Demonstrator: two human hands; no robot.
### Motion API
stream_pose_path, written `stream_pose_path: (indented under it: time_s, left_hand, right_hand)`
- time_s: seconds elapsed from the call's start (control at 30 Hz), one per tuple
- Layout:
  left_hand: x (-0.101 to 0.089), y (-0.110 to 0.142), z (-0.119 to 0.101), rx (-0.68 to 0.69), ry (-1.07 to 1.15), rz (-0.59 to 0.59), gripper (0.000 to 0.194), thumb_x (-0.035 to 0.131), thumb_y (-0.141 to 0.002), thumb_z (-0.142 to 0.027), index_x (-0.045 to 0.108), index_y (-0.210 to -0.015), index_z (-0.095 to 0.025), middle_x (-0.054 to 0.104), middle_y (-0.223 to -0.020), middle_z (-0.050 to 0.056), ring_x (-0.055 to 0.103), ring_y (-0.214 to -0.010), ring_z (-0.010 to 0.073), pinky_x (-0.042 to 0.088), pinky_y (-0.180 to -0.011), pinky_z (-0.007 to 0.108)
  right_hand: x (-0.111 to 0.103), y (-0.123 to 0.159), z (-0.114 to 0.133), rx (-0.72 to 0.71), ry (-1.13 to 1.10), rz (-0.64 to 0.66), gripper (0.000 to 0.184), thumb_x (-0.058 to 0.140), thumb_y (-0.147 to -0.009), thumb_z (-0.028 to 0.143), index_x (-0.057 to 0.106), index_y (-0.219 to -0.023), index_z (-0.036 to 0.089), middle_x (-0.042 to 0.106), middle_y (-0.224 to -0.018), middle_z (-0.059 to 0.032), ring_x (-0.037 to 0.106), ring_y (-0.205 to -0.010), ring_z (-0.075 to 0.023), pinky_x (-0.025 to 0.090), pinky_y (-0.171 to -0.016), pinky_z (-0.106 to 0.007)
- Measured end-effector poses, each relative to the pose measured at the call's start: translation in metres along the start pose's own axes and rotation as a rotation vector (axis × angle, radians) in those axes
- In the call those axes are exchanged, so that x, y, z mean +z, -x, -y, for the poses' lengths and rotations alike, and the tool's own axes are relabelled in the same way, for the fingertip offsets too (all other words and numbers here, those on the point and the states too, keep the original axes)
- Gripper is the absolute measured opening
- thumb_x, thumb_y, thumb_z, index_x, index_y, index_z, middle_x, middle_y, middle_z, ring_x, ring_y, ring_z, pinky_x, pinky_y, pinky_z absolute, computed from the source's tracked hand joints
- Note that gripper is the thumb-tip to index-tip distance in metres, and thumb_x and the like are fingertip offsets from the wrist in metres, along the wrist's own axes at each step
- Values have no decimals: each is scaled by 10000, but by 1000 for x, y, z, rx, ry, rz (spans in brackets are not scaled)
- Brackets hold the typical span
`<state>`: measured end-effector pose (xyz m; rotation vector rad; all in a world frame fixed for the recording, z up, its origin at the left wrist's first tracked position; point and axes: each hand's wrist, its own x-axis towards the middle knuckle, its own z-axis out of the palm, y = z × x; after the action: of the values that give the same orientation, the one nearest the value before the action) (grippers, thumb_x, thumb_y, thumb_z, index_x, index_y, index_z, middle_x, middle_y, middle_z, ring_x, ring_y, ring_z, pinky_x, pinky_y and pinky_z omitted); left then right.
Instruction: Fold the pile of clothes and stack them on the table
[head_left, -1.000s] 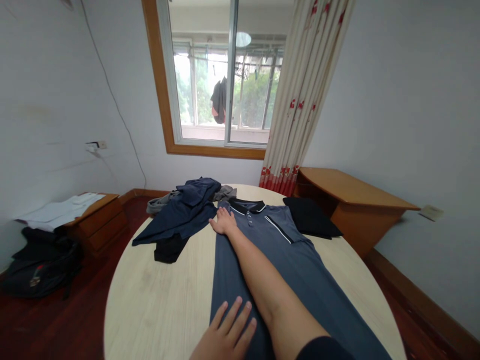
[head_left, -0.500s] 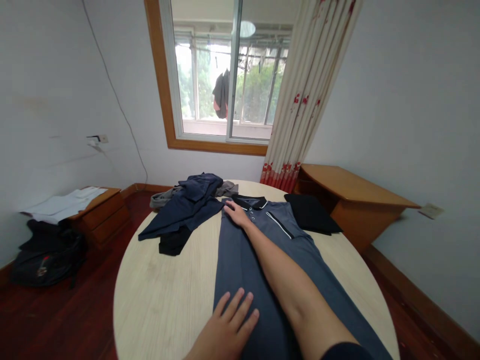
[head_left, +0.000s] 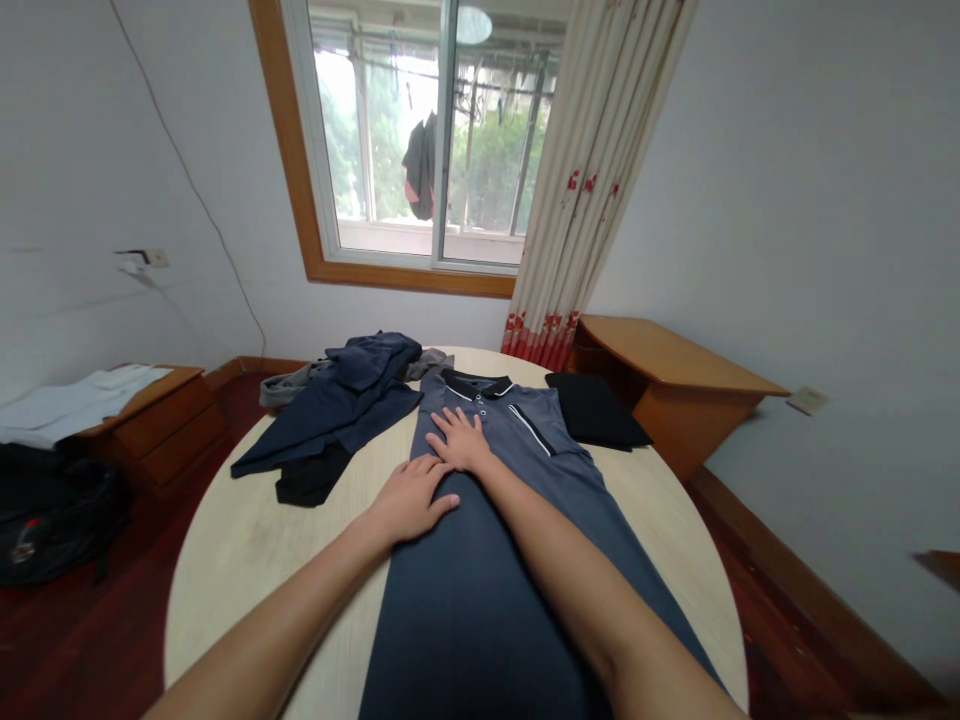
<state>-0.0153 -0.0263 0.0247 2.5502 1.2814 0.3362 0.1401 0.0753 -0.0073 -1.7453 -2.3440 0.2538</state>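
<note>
A grey polo shirt (head_left: pixel 480 590) lies spread on the round table, its black collar with white trim at the far end. Buttons and a dark chest pocket edged in white face up. My right hand (head_left: pixel 460 440) rests flat on the upper chest, below the collar, fingers spread. Just nearer to me, my left hand (head_left: pixel 412 498) lies on the shirt's left edge, fingers extended and its fingertips close to my right hand. Neither hand grips the cloth. The shirt's near end runs out of view below.
A heap of navy garments (head_left: pixel 352 400) with grey and black cloth lies at the table's far left. A folded black garment (head_left: pixel 596 410) sits right of the collar. Beyond stand a wooden desk (head_left: pixel 675 350), a curtain (head_left: pixel 585 200) and a small cabinet (head_left: pixel 172 430) with papers.
My left hand has moved forward from the near part of the shirt to its upper left edge. My right hand has shifted from the shoulder down onto the chest. The view has turned slightly right.
</note>
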Motion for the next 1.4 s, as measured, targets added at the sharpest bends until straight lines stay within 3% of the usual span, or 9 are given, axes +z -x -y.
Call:
stream_pose_path:
  time_s: [0.13,0.33,0.47,0.57,0.63,0.97,1.1,1.23,1.4]
  left_hand:
    - [9,0,13,-47,-38,33,559,438,-970,-474,446,-1447,-183,330,-1574,132,224,-1474,311,192,-1178,520]
    - [16,-2,23,-37,-101,96,676,338,-976,-578,323,-1525,-184,190,-1615,119,105,-1501,302,128,-1185,562]
    - [19,2,22,-32,-144,90,730,289,-964,-635,295,-1539,-186,159,-1617,114,91,-1502,305,112,-1182,582]
    - [21,6,19,-19,-164,79,762,278,-950,-668,288,-1543,-190,151,-1619,108,88,-1501,311,119,-1181,583]
    - [22,9,18,-9,-174,69,761,270,-949,-675,291,-1542,-199,148,-1620,108,92,-1501,315,125,-1178,583]
    - [18,35,2,-8,-209,84,733,313,-964,-635,290,-1543,-187,157,-1617,131,104,-1488,373,136,-1158,615]
    - [2,48,-16,167,-185,197,503,429,-983,-467,445,-1454,-291,259,-1603,72,198,-1477,344,146,-1142,645]
    - [-13,52,-34,318,-114,396,357,655,-864,-279,623,-1216,-324,328,-1584,36,193,-1483,322,165,-1121,676]
    - [-17,49,-44,385,-143,436,96,694,-800,-174,693,-861,-248,459,-1504,52,271,-1455,322,158,-1114,678]
  right_hand:
    - [0,-29,-9,-1,5,-11,662,299,-959,620,304,-1532,289,223,-1621,-55,135,-1493,-316,63,-1159,-615]
    - [3,-46,-13,2,8,-36,660,309,-958,622,333,-1519,276,237,-1617,-61,155,-1488,-316,89,-1156,-608]
    - [2,-34,-8,0,-51,-222,497,349,-996,436,495,-1410,203,448,-1506,-103,355,-1408,-249,175,-1164,-500]
    - [-2,-14,-6,-22,-93,-464,379,353,-989,270,620,-1237,172,597,-1355,-109,494,-1286,-197,209,-1155,-412]
    - [-5,6,-8,-56,-93,-537,335,382,-972,238,656,-1154,175,642,-1288,-106,532,-1240,-197,214,-1148,-405]
    - [-22,148,-25,-5,-16,-433,285,456,-935,243,668,-1121,196,667,-1249,-101,562,-1208,-208,224,-1135,-432]
    - [-26,194,-28,59,16,-373,286,462,-932,249,670,-1120,194,662,-1259,-103,556,-1219,-214,227,-1133,-445]
    - [-26,215,-28,93,17,-347,296,449,-945,263,677,-1117,187,659,-1267,-96,557,-1220,-212,251,-1125,-427]
    - [-25,218,-27,95,28,-329,300,456,-939,255,686,-1115,180,654,-1277,-99,546,-1236,-212,294,-1100,-381]
